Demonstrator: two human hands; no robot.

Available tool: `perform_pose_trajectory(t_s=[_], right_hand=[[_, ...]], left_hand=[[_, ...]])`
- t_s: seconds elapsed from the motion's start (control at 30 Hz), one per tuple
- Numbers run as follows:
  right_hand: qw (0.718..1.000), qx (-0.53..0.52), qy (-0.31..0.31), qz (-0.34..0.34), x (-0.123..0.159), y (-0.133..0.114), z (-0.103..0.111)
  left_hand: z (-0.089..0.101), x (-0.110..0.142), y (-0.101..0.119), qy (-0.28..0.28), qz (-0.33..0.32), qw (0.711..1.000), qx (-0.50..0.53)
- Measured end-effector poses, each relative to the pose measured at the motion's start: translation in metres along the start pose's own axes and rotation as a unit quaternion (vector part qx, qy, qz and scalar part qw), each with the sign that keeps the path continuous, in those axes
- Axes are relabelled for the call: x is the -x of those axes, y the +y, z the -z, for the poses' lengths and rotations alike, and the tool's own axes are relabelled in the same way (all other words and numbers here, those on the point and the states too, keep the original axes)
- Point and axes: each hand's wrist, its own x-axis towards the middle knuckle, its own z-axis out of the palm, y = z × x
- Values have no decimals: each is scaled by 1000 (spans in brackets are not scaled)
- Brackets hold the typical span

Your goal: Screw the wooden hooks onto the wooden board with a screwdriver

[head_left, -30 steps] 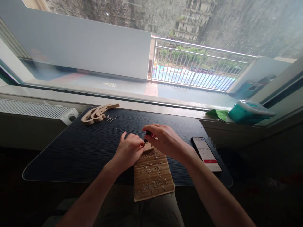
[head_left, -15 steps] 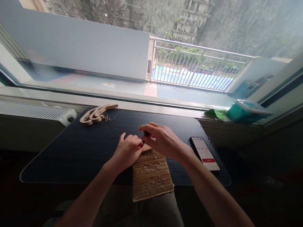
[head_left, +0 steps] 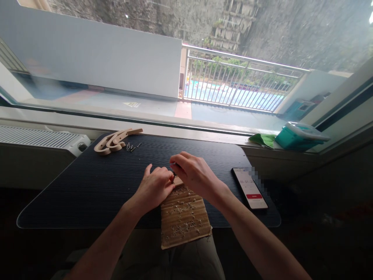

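Working area seen from the head. The right hand [head_left: 196, 171] is curled in a grasp around a small dark tool [head_left: 174, 174], most of which its fingers hide. The left hand [head_left: 155, 186] lies opposite, thumb and fingers drawn together near the tool's lower end; whether they pinch the tool or the wood cannot be told. Between and beneath the hands is a pale wooden piece [head_left: 178, 182], partly covered by both, on the far end of a pitted brown board [head_left: 186, 219]. The board overhangs the near edge of the dark worktop [head_left: 84, 194].

Surroundings: at the far left of the worktop lie curved wooden parts [head_left: 106, 146], with loose screws [head_left: 131, 147] just beside them, well apart from the hands. At right, a phone [head_left: 251, 190] showing a timer lies near the right forearm [head_left: 247, 229]. Beyond the far right corner, a green cloth [head_left: 262, 140] and a lidded teal box [head_left: 297, 138] sit side by side on the sill [head_left: 198, 134]. A white radiator [head_left: 43, 142] stands left of the worktop; a metal railing [head_left: 236, 79] shows through the window.
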Motion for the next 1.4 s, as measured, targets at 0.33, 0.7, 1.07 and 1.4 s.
perform_pose_trajectory(t_s=[0.33, 0.7, 1.07, 1.4], right_hand=[[996, -78, -34, 40, 6, 6, 5], [1000, -8, 3, -14, 3, 5, -1], [996, -66, -45, 43, -1, 8, 8], [999, -38, -26, 8, -1, 9, 3]], left_hand=[[6, -1, 5, -12, -2, 1000, 16], [2, -5, -3, -28, -18, 999, 20], [3, -6, -2, -35, -3, 999, 31], [0, -6, -5, -33, -8, 999, 36]])
